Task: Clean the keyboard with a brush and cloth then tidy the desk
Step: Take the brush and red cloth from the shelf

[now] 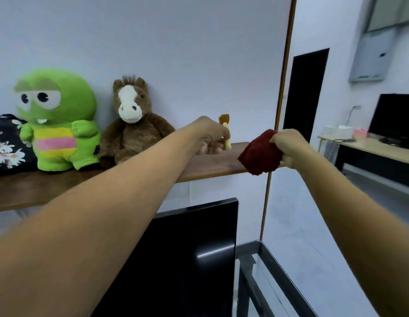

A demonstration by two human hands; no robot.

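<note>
the left hand (210, 139) is pinching a light, stiff brush (225, 131) by its handle while the right hand (288, 147) is bunching a soft, limp cloth (258, 154) above the shelf (210, 165).

Left hand (210, 138): brush (225, 131) gripped upright above shelf (210, 165)
Right hand (288, 147): red cloth (259, 154) clutched at shelf end

Both arms outstretched, left grip (210, 138) and right grip (288, 147) (each clenched).

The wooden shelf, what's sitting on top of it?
On the shelf: a green plush, a brown horse plush and a floral bag. The left arm covers part of it.
</note>
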